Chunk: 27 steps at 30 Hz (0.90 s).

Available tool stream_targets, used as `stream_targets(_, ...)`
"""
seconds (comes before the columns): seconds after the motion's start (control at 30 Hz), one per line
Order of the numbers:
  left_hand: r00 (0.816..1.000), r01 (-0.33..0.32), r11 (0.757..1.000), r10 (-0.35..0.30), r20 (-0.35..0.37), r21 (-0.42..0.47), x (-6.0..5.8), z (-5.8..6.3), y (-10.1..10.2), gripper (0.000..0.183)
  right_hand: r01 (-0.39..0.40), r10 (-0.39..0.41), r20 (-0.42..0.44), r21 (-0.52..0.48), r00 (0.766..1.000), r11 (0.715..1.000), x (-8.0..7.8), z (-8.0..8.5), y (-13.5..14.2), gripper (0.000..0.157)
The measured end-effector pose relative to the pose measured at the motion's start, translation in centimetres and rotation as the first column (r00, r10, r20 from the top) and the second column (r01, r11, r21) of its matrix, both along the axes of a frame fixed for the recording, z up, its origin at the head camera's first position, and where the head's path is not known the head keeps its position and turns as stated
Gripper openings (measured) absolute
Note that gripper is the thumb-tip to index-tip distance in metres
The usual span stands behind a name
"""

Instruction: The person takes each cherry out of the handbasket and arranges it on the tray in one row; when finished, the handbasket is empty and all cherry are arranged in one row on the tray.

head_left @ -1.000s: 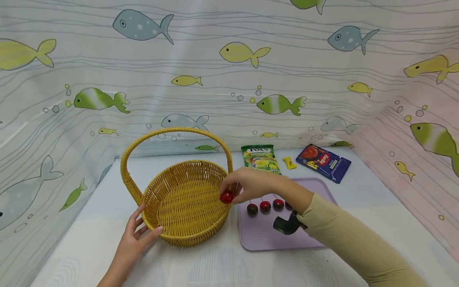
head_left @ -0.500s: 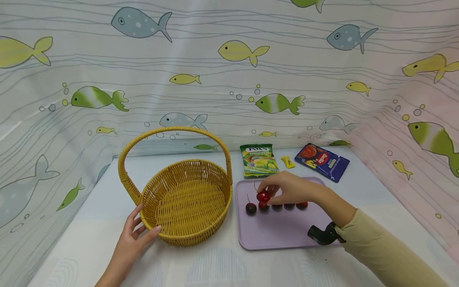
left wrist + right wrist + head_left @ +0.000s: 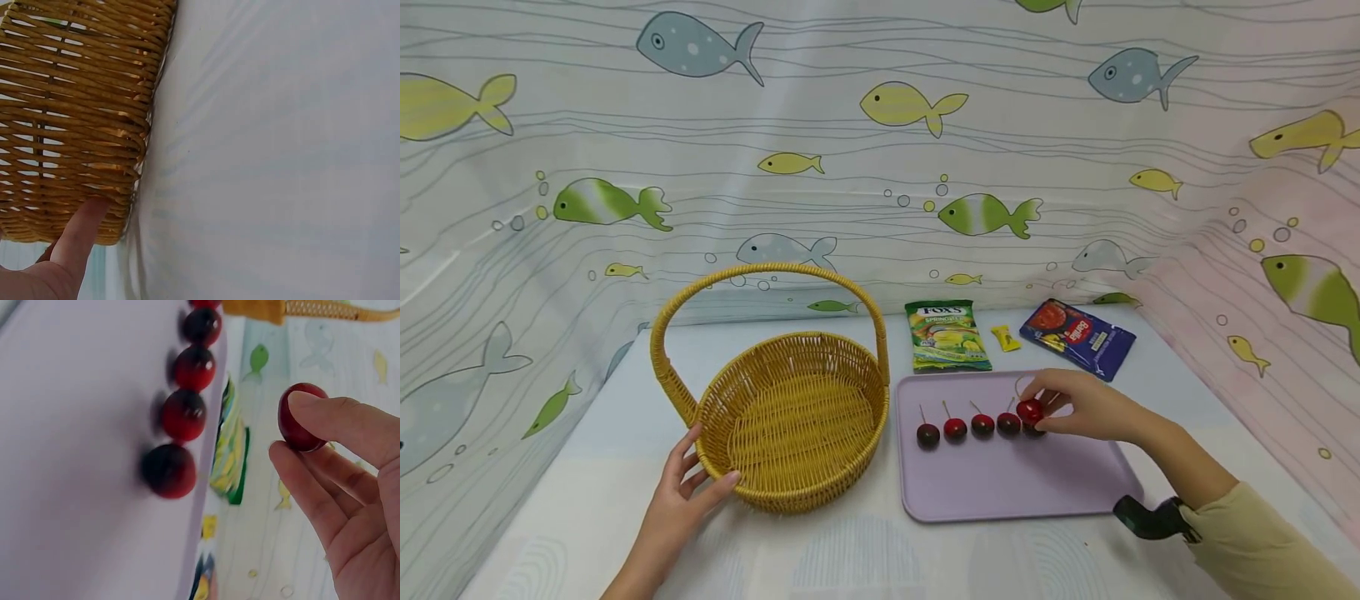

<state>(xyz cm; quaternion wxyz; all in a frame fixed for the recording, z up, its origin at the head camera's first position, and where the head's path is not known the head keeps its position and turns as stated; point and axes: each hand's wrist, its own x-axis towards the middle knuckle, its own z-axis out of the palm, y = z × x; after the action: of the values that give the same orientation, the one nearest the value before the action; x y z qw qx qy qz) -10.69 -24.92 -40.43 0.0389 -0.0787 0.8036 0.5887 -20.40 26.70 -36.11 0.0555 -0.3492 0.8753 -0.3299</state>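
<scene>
Between thumb and fingertips, my right hand [image 3: 1078, 404] pinches a dark red cherry [image 3: 1029, 410]. It is held above the right end of a row of several two-toned red and dark cherries [image 3: 982, 426] with thin stems. The row lies on a lilac tray [image 3: 1000, 492], and the held cherry partly covers the rightmost one in the head view. A yellow wicker basket [image 3: 805, 497] with a tall handle stands left of the tray, nothing inside it. My left hand [image 3: 681, 496] touches its near left side, fingers spread; in the left wrist view a straight finger [image 3: 81, 228] presses the weave.
Behind the tray lie a green candy bag [image 3: 947, 336], a small yellow wrapped sweet [image 3: 1005, 338] and a dark blue pouch [image 3: 1078, 337]. A fish-patterned curtain [image 3: 880, 175] encloses the back and sides of the white table [image 3: 820, 558].
My right hand has carried the cherry rightward from beside the basket's rim, across the row, to its right end over the tray. The left hand has stayed at the basket.
</scene>
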Motion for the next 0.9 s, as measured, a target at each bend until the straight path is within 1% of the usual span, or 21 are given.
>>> stream_targets(0.1, 1.0, -0.002, 1.0, 0.002, 0.005, -0.002, 0.0, -0.1, 0.0, 0.09, 0.04, -0.04, -0.008, -0.011, 0.999, 0.999, 0.1, -1.0, 1.6, 0.033)
stream_targets(0.27, 1.0, -0.003, 1.0, 0.003, 0.004, -0.011, -0.1, -0.1, 0.0, 0.091, 0.096, -0.096, 0.014, 0.012, 0.995, 0.995, 0.1, -2.4, 3.6, 0.033)
stream_targets(0.4, 1.0, -0.003, 1.0, 0.003, 0.003, -0.008, 0.0, 0.0, 0.1, 0.091, 0.107, -0.107, 0.012, 0.016, 0.994, 0.994, -0.2, -3.1, 4.7, 0.032)
stream_targets(0.57, 1.0, -0.005, 1.0, 0.005, -0.001, -0.001, 0.0, 0.1, 0.1, 0.091, 0.121, -0.122, 0.014, 0.043, 0.992, 0.992, -0.8, -3.8, 5.2, 0.031)
stream_targets(0.73, 1.0, -0.006, 1.0, 0.006, 0.004, -0.005, 0.0, 0.2, 0.2, 0.091, 0.15, -0.154, 0.045, 0.093, 0.987, 0.984, -1.3, -4.3, 5.3, 0.031)
stream_targets(0.9, 1.0, -0.005, 1.0, 0.006, -0.005, 0.011, 0.0, 0.1, 0.1, 0.09, 0.157, -0.164, 0.072, 0.095, 0.984, 0.983, -1.6, -4.6, 5.2, 0.03)
